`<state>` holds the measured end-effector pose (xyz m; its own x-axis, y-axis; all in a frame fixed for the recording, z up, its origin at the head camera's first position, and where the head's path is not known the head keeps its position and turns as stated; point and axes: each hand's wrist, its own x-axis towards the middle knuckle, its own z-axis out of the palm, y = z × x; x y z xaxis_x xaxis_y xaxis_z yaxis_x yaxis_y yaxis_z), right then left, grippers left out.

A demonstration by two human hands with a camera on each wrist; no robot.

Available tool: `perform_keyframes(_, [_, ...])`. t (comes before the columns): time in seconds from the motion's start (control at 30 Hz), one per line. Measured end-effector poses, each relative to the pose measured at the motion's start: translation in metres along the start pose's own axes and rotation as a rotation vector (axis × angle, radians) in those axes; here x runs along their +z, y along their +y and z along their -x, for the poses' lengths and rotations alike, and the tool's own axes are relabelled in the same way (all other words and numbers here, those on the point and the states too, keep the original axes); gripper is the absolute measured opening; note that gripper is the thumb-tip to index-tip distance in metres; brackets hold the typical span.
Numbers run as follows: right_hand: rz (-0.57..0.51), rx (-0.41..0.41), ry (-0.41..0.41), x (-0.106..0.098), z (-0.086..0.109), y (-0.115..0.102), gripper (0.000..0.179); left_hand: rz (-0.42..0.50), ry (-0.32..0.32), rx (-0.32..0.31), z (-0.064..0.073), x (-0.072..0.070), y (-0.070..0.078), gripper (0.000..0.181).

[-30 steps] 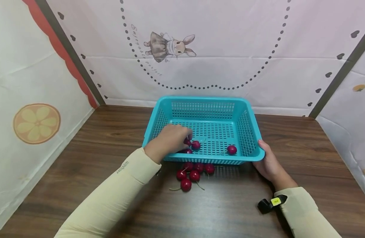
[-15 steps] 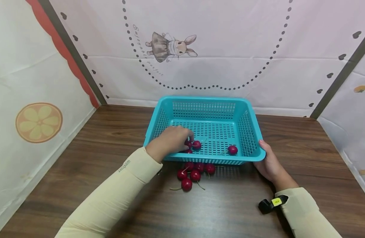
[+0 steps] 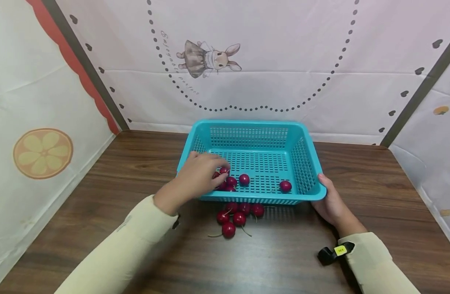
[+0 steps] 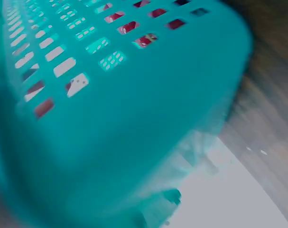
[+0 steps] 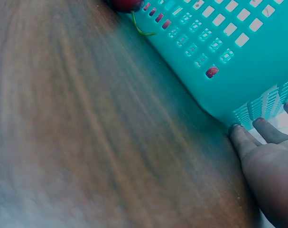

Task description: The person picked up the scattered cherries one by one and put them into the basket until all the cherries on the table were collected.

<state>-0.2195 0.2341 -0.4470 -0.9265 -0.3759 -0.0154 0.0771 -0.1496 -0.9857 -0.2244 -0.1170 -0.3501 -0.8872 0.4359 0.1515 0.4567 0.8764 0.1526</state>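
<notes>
A turquoise plastic basket (image 3: 254, 122) with slotted walls stands on the wooden table. My left hand (image 3: 195, 173) reaches into its front left part, thumb apart from the bent fingers. Several red cherries (image 3: 231, 181) lie beside and beneath those fingers; some are partly hidden by the hand. Nearer the basket's middle lies a single cherry (image 3: 244, 179), and another cherry (image 3: 285, 186) rests toward the right. My right hand (image 3: 333, 204) holds the basket's front right corner, a digit at the rim; in the right wrist view its fingers (image 5: 272, 133) touch the end wall.
Several stemmed cherries (image 3: 228, 230) lie in a cluster on the table just before the basket's front wall. A patterned cloth (image 3: 276, 53) hangs behind, with more cloth at both sides. The left wrist view shows mostly the basket wall (image 4: 134, 123).
My left hand has moved left and a little back toward me, with thumb and fingers spreading. More cherries show by it in the basket. The right hand keeps its place.
</notes>
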Motion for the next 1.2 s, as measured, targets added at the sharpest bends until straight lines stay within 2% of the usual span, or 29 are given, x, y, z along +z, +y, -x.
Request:
perform_keyframes(0.1, [0.006, -0.006, 0.001, -0.001, 0.001, -0.001, 0.073, 0.073, 0.161, -0.032, 0.017, -0.005, -0.011, 0.035])
perform_keyframes(0.2, [0.024, -0.004, 0.004, -0.003, 0.003, -0.002, 0.072, 0.21, 0.296, -0.109, 0.027, -0.004, -0.025, 0.042])
perform_keyframes(0.3, [0.025, 0.003, -0.004, -0.004, 0.004, 0.0, 0.071, 0.415, 0.344, -0.22, 0.032, 0.003, -0.041, 0.055])
perform_keyframes(0.37, [0.024, 0.009, -0.009, -0.004, 0.004, 0.002, 0.071, 0.57, 0.317, -0.301, 0.035, 0.009, -0.051, 0.065])
perform_keyframes(0.47, [0.032, 0.022, -0.01, -0.002, 0.005, 0.008, 0.071, 0.769, 0.21, -0.412, 0.04, 0.02, -0.066, 0.075])
perform_keyframes(0.53, [0.046, 0.033, -0.003, 0.0, 0.007, 0.011, 0.071, 0.89, 0.126, -0.465, 0.044, 0.026, -0.074, 0.079])
perform_keyframes(0.6, [0.058, 0.04, 0.0, 0.002, 0.009, 0.015, 0.071, 1.003, 0.056, -0.491, 0.047, 0.032, -0.081, 0.079])
perform_keyframes(0.7, [0.073, 0.038, 0.01, 0.005, 0.011, 0.017, 0.071, 1.174, -0.029, -0.489, 0.052, 0.038, -0.089, 0.074])
perform_keyframes(0.8, [0.077, 0.027, 0.016, 0.008, 0.012, 0.017, 0.07, 1.313, -0.104, -0.433, 0.055, 0.044, -0.095, 0.069])
perform_keyframes(0.9, [0.078, 0.023, 0.016, 0.01, 0.012, 0.015, 0.069, 1.394, -0.154, -0.358, 0.056, 0.048, -0.098, 0.069])
perform_keyframes(0.97, [0.091, 0.011, 0.027, 0.011, 0.011, 0.013, 0.067, 1.422, -0.165, -0.325, 0.057, 0.051, -0.099, 0.07])
perform_keyframes(1.07, [0.164, -0.051, 0.128, 0.011, 0.01, 0.004, 0.063, 1.429, -0.164, -0.322, 0.058, 0.055, -0.1, 0.072])
perform_keyframes(1.13, [0.237, -0.139, 0.275, 0.013, 0.011, -0.007, 0.058, 1.427, -0.163, -0.323, 0.058, 0.057, -0.1, 0.072])
perform_keyframes(1.2, [0.358, -0.247, 0.471, 0.021, 0.016, -0.023, 0.05, 1.43, -0.17, -0.318, 0.058, 0.058, -0.101, 0.073])
